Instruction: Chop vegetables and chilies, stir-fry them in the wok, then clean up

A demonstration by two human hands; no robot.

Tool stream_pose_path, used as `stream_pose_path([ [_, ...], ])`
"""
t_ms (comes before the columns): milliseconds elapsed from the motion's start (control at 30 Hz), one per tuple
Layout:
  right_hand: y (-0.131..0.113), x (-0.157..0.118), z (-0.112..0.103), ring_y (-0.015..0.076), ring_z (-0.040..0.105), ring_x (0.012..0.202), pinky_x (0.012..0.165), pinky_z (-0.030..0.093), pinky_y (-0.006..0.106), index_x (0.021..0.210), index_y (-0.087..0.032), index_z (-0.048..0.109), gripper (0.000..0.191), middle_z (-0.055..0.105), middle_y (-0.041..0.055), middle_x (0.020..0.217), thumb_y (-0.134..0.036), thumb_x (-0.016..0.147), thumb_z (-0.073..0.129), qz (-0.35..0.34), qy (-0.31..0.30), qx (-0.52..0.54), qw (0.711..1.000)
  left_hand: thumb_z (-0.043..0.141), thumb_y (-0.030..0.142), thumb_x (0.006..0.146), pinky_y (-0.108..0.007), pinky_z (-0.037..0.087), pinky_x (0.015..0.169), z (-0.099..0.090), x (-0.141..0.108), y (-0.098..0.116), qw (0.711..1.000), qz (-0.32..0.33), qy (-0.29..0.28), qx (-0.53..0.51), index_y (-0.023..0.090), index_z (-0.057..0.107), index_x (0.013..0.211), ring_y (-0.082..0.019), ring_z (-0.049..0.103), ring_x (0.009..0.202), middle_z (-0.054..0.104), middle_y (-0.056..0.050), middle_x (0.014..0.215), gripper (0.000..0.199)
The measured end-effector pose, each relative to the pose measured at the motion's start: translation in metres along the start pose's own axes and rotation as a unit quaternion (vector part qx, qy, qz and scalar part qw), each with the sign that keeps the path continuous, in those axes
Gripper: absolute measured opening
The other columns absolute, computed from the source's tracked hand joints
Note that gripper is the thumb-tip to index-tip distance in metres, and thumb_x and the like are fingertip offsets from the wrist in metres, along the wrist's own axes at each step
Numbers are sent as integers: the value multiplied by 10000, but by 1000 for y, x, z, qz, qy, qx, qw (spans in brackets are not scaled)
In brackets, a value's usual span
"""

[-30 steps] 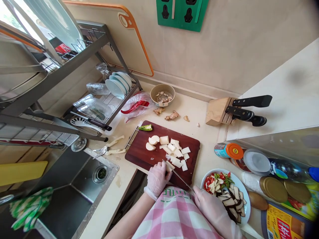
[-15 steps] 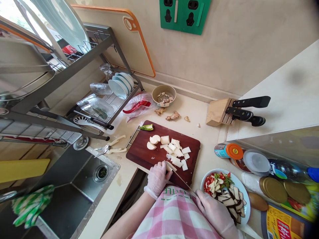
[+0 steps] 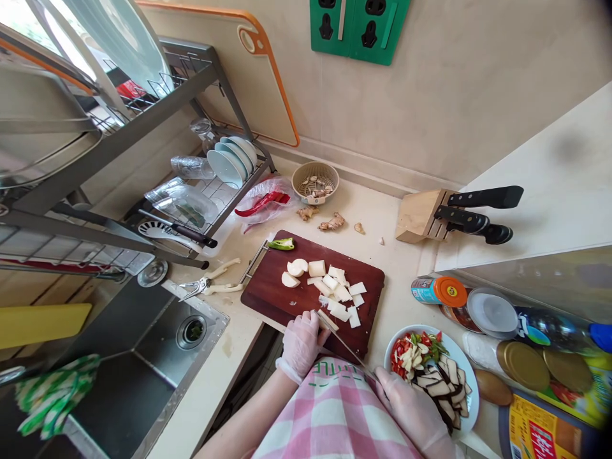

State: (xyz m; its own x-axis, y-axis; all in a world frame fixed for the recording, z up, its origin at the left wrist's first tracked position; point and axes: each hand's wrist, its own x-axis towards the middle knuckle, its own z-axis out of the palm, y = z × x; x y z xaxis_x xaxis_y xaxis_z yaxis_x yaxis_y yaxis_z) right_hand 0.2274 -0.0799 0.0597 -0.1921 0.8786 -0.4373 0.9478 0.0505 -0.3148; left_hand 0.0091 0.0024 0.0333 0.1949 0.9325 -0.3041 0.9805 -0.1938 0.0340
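In a thin clear glove, my left hand (image 3: 302,344) bends its fingers down on a piece of white vegetable at the near edge of the dark red cutting board (image 3: 268,299); the fingers mostly hide that piece. My right hand (image 3: 411,401), also gloved, is closed round the handle of a kitchen knife (image 3: 348,347). Its blade slants up and left to my left fingertips, beside a thin white slice (image 3: 329,320). Farther up the board lie flat white slices (image 3: 342,293), thicker white chunks (image 3: 297,266) and a green pepper piece (image 3: 281,244).
At right are a plate (image 3: 473,398) of cut mushrooms, garlic and peppers, and several jars (image 3: 523,366). A knife block (image 3: 421,215) stands behind. Ginger (image 3: 332,222), a small basket (image 3: 315,167) and kitchen shears (image 3: 210,284) lie around the board. The sink (image 3: 157,338) and dish rack (image 3: 224,108) are left.
Both hands keep almost the same place and grip. The knife blade has shifted very slightly beside the thin slice, and the camera view has moved a little.
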Motion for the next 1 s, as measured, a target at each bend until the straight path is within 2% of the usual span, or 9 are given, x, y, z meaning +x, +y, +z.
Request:
stream_pose_path([
  [100,-7,10,-9,184,674,625,449,234,259,896,-250,602,254,701,21,721,-161,888,365,-1,-80,-34,996,466,425,878,-334,430,656,1,0,0,1000,1,6,2,136,547,1047,-233,590,805,591,-89,912,345],
  [200,-12,22,-11,183,679,671,484,281,253,919,-237,597,277,713,34,754,-162,903,331,22,-94,-9,995,491,436,864,-329,427,642,2,-1,-1,1000,0,11,-1,137,536,1054,-230,588,787,587,-71,878,357],
  [333,-11,26,-8,186,681,725,531,350,241,941,-225,603,286,717,47,796,-197,915,319,28,-98,7,995,525,444,844,-342,437,645,2,0,-1,1000,-4,12,-4,145,535,1037,-236,591,784,589,-69,890,356],
  [500,-6,15,-9,202,692,748,553,418,245,1047,-225,613,304,726,59,861,-211,905,343,15,-64,-19,998,536,467,837,-350,450,658,1,3,-1,1000,-24,4,-14,145,535,990,-238,601,784,599,-68,884,357],
  [667,-4,4,-11,185,701,726,544,454,232,965,-247,633,279,734,36,897,-225,901,362,-18,-27,-35,999,556,492,819,-350,454,664,2,1,0,999,-40,1,-25,144,532,972,-238,603,779,598,-67,871,381],
  [1000,-11,5,-19,189,697,772,580,469,240,963,-235,600,283,713,26,838,-221,925,320,1,-94,-48,994,531,475,840,-335,435,662,2,1,0,999,-35,0,-18,141,533,1006,-231,590,791,585,-72,881,373],
])
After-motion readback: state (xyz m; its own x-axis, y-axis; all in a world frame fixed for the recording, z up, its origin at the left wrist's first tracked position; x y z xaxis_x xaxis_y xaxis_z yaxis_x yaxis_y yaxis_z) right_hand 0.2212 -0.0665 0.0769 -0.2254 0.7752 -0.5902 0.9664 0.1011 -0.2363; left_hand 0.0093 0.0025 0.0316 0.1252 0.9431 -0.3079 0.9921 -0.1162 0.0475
